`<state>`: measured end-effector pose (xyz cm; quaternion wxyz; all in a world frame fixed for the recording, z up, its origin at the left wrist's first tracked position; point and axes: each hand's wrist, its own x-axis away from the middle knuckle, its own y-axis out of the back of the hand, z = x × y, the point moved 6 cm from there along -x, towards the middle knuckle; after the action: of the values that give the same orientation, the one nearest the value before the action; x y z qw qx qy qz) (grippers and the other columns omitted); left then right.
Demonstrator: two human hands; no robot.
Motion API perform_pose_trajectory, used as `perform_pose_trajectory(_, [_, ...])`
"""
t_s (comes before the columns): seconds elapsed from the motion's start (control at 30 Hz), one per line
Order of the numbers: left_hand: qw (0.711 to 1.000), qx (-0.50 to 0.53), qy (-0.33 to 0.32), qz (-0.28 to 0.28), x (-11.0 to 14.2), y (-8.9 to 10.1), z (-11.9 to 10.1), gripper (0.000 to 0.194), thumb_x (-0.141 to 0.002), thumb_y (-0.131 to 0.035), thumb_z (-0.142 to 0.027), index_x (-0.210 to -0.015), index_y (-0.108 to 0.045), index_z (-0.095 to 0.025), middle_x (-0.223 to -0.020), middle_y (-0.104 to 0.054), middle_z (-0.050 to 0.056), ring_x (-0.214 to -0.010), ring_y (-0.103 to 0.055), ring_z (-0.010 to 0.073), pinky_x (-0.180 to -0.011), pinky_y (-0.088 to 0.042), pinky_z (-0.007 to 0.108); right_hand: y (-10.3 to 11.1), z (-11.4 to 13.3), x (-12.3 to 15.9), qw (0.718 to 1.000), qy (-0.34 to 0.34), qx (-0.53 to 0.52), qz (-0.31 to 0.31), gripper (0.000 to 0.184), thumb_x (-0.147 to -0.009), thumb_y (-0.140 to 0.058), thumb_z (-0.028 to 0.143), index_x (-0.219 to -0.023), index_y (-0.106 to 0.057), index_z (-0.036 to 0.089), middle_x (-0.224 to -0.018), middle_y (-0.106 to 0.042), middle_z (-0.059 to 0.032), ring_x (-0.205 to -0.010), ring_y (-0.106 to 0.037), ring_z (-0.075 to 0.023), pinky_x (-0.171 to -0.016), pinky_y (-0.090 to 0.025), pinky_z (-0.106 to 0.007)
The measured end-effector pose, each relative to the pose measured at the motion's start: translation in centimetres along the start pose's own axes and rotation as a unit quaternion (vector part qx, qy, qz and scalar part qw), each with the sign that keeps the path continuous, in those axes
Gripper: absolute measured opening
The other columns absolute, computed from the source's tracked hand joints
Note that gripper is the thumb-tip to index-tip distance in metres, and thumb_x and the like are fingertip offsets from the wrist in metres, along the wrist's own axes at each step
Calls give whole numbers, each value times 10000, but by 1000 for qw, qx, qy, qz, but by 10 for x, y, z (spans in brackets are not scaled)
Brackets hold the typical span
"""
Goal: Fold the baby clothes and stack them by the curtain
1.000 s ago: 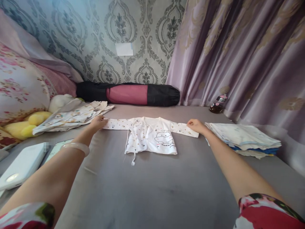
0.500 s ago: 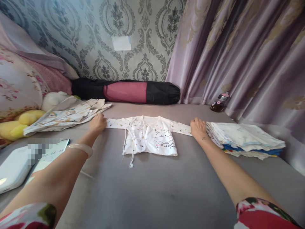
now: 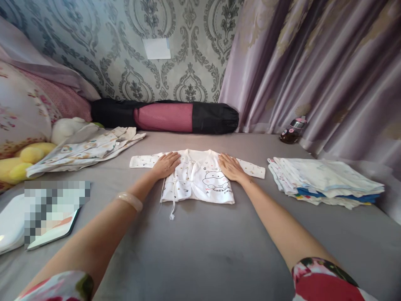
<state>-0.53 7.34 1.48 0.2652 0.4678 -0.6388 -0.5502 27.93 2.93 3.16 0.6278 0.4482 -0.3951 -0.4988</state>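
A small white baby shirt (image 3: 192, 190) lies spread out on the grey bed sheet (image 3: 200, 242), sleeves stretched to both sides. Its front has a cartoon animal print and lettering, and a tie string hangs past the lower left hem. My left hand (image 3: 166, 164) rests flat on the shirt's left shoulder, fingers stretched out. On the opposite shoulder lies my right hand (image 3: 231, 167), also flat with its fingers out, covering part of the print's edge. Neither hand grips the cloth.
To the right is a stack of folded clothes (image 3: 328, 175); behind it stands a small bottle (image 3: 293, 130). A patterned garment (image 3: 90, 148) and a yellow plush toy (image 3: 26, 161) lie left. Nearer are a tablet-like device (image 3: 58, 230) and a white box (image 3: 12, 221). A long black-and-pink bag (image 3: 164, 117) lines the wall.
Both hands have let go of the sleeve ends and moved inward to the shoulders, opening flat on the cloth. The shirt stays in place, its cuffs now uncovered.
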Motion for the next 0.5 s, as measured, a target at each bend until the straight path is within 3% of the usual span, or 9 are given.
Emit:
perform_pose_trajectory(0.13, [999, 35, 7, -3, 3, 6, -4, 510, -949, -309, -453, -1351, -505, -207, -1474, -463, 83, -1395, -357, 230, -1165, -226, 412, -2, -4, -3, 1000, 6, -3, -18, 600, -992, -156, 450, -1509, -308, 185, -1597, -214, -34, -1478, -132, -201, -1205, -69, -449])
perform_pose_trajectory(0.2, [996, 79, 29, -35, 5, 17, -6, 532, -943, -296, -453, -1314, -531, -153, -1434, -493, 125, -1351, -412, 226, -1140, -278, 375, 2, -7, -4, 998, 4, -49, -30, 574, -989, -187, 434, -1483, -360, 198, -1582, -262, -40, -1468, -180, -201, -1204, -96, -443])
perform_pose_trajectory(0.3, [982, 101, 106, -120, 20, 39, -5, 496, -911, -339, -429, -1200, -599, -120, -1307, -567, 165, -1218, -522, 244, -1057, -377, 369, 18, -12, 2, 982, -19, -153, -107, 519, -976, -252, 383, -1413, -453, 186, -1522, -389, -79, -1401, -348, -198, -1163, -253, -401])
perform_pose_trajectory(0.37, [973, 80, 161, -142, 38, 52, -5, 406, -861, -414, -398, -1066, -650, -139, -1148, -636, 149, -1072, -589, 257, -971, -431, 385, 30, -18, 16, 965, -55, -188, -176, 454, -947, -320, 315, -1315, -539, 163, -1406, -528, -114, -1292, -489, -209, -1085, -371, -378])
perform_pose_trajectory(0.43, [971, 82, 195, -113, 59, 59, -7, 323, -818, -462, -387, -937, -662, -163, -968, -679, 111, -916, -623, 249, -856, -466, 370, 34, -19, 36, 956, -87, -201, -196, 378, -910, -376, 256, -1198, -602, 159, -1198, -664, -117, -1098, -618, -213, -972, -459, -360])
perform_pose_trajectory(0.5, [969, 124, 207, -55, 80, 61, -12, 290, -797, -483, -412, -865, -645, -182, -808, -690, 66, -794, -627, 227, -741, -467, 333, 31, -15, 59, 957, -99, -225, -155, 322, -897, -398, 238, -1123, -617, 169, -981, -720, -81, -824, -672, -180, -811, -510, -316])
